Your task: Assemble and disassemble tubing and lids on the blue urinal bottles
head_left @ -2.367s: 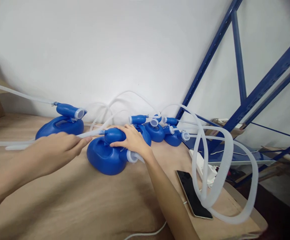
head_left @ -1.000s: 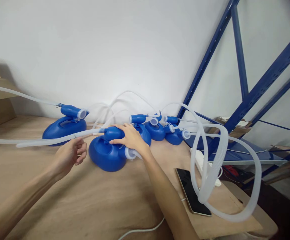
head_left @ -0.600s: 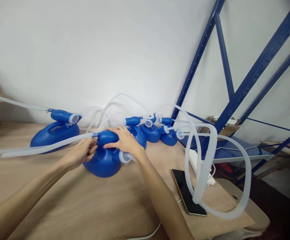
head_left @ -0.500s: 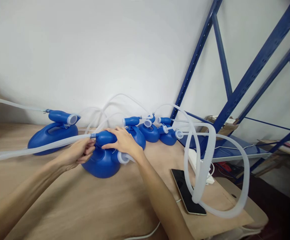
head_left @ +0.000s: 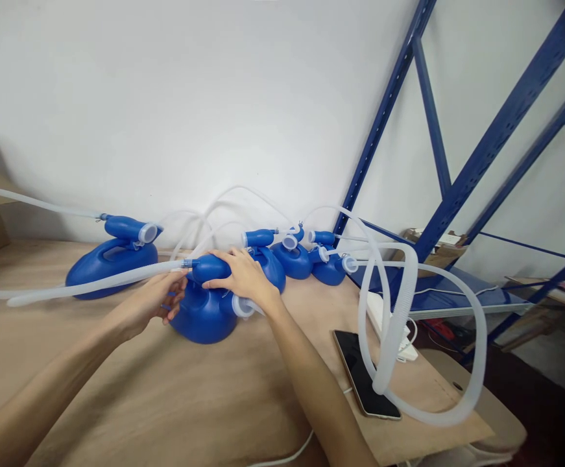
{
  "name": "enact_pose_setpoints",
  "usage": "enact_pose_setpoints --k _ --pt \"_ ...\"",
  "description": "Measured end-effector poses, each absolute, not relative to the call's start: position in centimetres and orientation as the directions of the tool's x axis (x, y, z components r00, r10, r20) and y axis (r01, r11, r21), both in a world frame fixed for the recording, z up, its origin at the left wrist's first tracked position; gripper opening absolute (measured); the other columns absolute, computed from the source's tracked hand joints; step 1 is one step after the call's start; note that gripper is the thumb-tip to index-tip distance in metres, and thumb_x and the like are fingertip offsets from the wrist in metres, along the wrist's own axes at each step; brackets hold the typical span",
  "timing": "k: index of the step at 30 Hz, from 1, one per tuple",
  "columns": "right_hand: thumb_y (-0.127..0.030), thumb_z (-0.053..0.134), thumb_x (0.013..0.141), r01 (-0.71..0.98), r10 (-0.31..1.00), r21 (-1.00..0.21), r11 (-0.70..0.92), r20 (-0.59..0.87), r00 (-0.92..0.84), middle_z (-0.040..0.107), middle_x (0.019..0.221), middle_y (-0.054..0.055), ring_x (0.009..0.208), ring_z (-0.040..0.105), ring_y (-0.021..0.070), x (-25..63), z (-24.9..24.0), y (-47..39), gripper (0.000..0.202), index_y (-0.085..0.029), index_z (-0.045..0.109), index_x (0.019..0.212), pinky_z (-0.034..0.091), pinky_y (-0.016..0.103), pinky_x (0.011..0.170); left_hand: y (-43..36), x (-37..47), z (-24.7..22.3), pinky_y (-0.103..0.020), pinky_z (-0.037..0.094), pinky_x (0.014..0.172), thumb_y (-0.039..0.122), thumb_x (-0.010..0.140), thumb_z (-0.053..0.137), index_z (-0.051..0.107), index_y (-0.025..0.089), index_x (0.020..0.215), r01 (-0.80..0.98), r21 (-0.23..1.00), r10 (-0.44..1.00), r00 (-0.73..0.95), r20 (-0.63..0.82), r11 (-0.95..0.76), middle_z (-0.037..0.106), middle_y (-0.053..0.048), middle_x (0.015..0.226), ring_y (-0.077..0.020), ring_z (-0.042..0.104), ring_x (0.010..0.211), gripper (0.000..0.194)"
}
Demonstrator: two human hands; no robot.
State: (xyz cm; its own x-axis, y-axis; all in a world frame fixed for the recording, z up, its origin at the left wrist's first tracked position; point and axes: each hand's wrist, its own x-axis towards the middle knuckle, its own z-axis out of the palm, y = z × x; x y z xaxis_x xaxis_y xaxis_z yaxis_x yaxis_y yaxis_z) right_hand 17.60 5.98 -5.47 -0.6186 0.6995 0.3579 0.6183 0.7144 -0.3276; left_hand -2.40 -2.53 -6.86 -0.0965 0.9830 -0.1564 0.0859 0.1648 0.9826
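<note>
1. Left hand (head_left: 163, 297): thumb and forefinger nearly together just under the joint (head_left: 186, 263), other fingers loosely curled; whether it grips anything there I cannot tell
2. Right hand (head_left: 244, 277): partly closed over the blue nozzle (head_left: 209, 267), thumb on the near side, fingers across the top
3. The nozzle lies above the near bottle (head_left: 204, 323), long axis running left to right; its left end meets the clear tube (head_left: 117, 279) at the joint, so the left hand is the nearer one to that joint
4. The tube extends left from above the near bottle, past the front of the far-left bottle (head_left: 85, 272)
5. A white cap (head_left: 242, 307) sits at the near bottle's right side, below the right hand
6. Behind and right of the near bottle, more blue bottles (head_left: 294, 263) stand on the desk (head_left: 189, 402); contents of all bottles are hidden
7. Well right of the near bottle, a phone (head_left: 353, 357) lies partly under looped tubing (head_left: 479, 337); beyond, a cardboard box (head_left: 428, 263) holds something white, unclear
</note>
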Motion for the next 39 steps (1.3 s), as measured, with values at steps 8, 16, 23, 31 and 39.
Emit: enact_pose_setpoints --k 8,16,23,31,39 --pt "-0.069 0.074 0.088 0.637 0.704 -0.304 0.708 0.361 -0.611 0.063 0.129 0.011 0.13 0.056 0.0327 17.6 -5.1 5.4 0.081 -0.031 0.054 0.157 0.048 0.045 0.105 -2.5 -0.7 -5.5 -0.023 0.037 0.04 0.042 0.088 0.053 0.05 0.02 0.067 0.135 0.979 0.968 -0.223 -0.118 0.151 0.048 0.002 0.057 -0.014 0.05 0.045 0.03" --pt "-0.071 0.068 0.092 0.668 0.718 -0.275 0.692 0.358 -0.597 0.064 0.131 0.013 0.13 0.055 0.0335 17.5 -5.0 5.2 0.08 -0.029 0.052 0.158 0.049 0.046 0.103 -2.2 1.1 -5.2 -0.021 0.03 0.038 0.033 0.087 0.049 0.034 0.024 0.063 0.029 0.989 0.947 -0.296 -0.127 0.142 0.032 0.006 0.052 -0.011 0.038 0.039 0.03" --pt "-0.069 0.07 0.092 0.662 0.701 -0.252 0.705 0.388 -0.599 0.063 0.134 0.013 0.129 0.056 0.0343 17.4 -5.5 5.5 0.078 -0.03 0.054 0.157 0.05 0.047 0.103 -2.0 1.4 -5.6 -0.017 0.021 0.036 0.029 0.096 0.044 0.029 0.023 0.062 -0.047 0.994 0.949 -0.299 -0.105 0.095 0.024 0.008 0.052 -0.0073 0.031 0.038 0.038" --pt "-0.065 0.073 0.092 0.63 0.692 -0.291 0.72 0.372 -0.619 0.064 0.129 0.011 0.128 0.056 0.0326 17.7 -5.3 5.6 0.077 -0.029 0.053 0.157 0.048 0.044 0.102 -1.2 0.2 -5.4 -0.013 0.01 0.034 0.024 0.099 0.042 0.029 0.023 0.064 -0.148 0.977 0.966 -0.185 -0.178 0.152 0.022 0.01 0.054 -0.0045 0.019 0.038 0.037" --pt "-0.063 0.075 0.091 0.633 0.661 -0.221 0.742 0.398 -0.636 0.062 0.132 0.012 0.129 0.054 0.0333 17.3 -5.6 5.8 0.077 -0.029 0.053 0.157 0.049 0.045 0.101 -1.6 0.2 -5.8 -0.014 0.014 0.033 0.027 0.101 0.048 0.036 0.021 0.062 -0.125 0.979 0.963 -0.194 -0.185 0.163 0.028 0.009 0.051 -0.0049 0.025 0.036 0.041"
